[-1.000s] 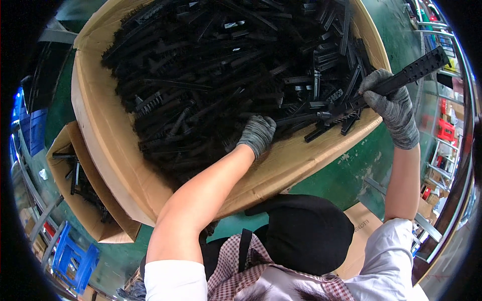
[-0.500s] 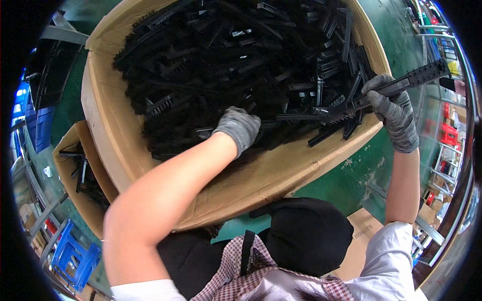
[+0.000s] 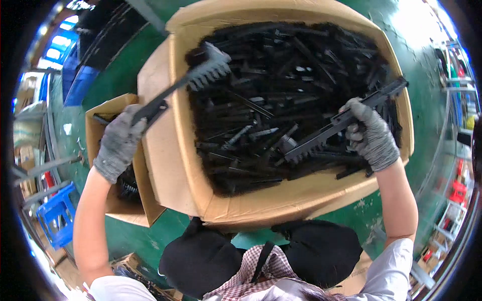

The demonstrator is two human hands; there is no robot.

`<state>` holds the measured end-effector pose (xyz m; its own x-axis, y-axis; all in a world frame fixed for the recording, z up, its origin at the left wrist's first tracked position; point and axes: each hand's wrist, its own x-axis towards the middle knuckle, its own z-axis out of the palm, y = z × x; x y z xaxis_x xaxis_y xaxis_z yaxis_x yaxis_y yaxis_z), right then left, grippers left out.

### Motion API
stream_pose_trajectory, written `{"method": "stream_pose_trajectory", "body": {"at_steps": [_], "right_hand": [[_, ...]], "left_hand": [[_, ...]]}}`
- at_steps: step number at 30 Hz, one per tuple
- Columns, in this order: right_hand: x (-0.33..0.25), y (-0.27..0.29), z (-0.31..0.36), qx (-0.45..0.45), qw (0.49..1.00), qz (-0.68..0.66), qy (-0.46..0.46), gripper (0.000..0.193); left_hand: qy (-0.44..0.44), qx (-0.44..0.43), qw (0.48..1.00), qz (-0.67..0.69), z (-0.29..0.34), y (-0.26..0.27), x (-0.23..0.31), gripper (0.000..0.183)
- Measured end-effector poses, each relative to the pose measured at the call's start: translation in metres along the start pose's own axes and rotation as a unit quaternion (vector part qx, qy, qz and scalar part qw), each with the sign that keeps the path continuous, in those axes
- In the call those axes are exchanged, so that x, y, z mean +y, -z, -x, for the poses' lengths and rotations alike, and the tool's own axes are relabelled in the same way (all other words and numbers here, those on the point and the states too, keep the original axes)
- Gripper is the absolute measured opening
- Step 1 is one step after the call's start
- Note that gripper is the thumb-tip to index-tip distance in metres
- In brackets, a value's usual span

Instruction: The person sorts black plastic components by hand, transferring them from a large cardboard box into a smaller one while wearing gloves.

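Note:
My left hand (image 3: 120, 143), in a grey knit glove, is closed round the handle end of a black toothed plastic bar (image 3: 175, 86). The bar tilts up and right over the left wall of a large cardboard box (image 3: 183, 125), its toothed end blurred. My right hand (image 3: 370, 131), gloved alike, grips a second black toothed bar (image 3: 319, 136) near its middle. That bar slants above the right part of the box, teeth facing down on its lower end. Below both hands lies a jumbled heap of similar black plastic parts (image 3: 266, 105), many overlapping.
A smaller cardboard box (image 3: 146, 193) with more black parts stands left of the large one, under my left hand. A blue plastic stool (image 3: 56, 215) is farther left. Metal shelving with goods (image 3: 454, 170) runs along the right, beyond the green floor (image 3: 427, 85).
My left hand has risen out of the heap and moved left, now with a toothed bar in it. My right hand has shifted slightly left and down with its bar. The view has moved too.

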<state>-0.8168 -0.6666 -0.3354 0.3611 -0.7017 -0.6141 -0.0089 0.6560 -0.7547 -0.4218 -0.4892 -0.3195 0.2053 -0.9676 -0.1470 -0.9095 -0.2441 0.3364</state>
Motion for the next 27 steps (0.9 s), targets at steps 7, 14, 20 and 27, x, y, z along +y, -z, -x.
{"method": "stream_pose_trajectory", "body": {"at_steps": [7,14,20,27], "right_hand": [[0.027,-0.142,-0.029,-0.153,0.984,0.041,-0.084,0.019],[0.101,-0.364,-0.031,-0.383,0.912,0.082,-0.123,0.027],[0.12,-0.352,-0.045,-0.399,0.888,0.19,-0.129,0.029],[0.035,-0.108,-0.054,-0.219,0.858,0.459,0.065,0.022]], "left_hand": [[0.15,0.243,0.94,-0.185,0.121,-0.013,-0.187,0.035],[0.316,0.232,0.92,0.008,0.185,0.009,-0.242,0.043],[0.215,0.333,0.918,-0.001,0.176,0.047,-0.242,0.032],[0.093,0.256,0.962,0.034,0.149,0.032,-0.16,0.025]]}}
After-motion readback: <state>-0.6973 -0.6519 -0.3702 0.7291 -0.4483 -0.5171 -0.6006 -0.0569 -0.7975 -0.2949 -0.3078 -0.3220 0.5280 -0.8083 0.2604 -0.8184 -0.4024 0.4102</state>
